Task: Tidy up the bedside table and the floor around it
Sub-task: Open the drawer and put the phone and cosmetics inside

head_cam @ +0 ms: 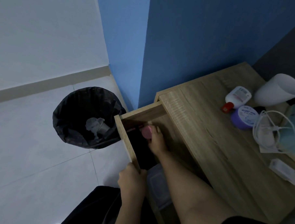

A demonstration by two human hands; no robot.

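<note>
Two hands show, the left hand (132, 179) and the right hand (156, 142). There is one bedside table (209, 140) with one open drawer (125, 136), one bin (64, 111), one white bottle (238, 96), one purple tub (244, 118), one pink round item (146, 132), one white lamp (277, 90), one coiled cable (276, 129) and one charger (283, 169).

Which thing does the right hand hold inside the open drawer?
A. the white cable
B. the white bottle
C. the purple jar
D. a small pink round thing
D: the right hand grips a small pink round thing inside the drawer.
</note>
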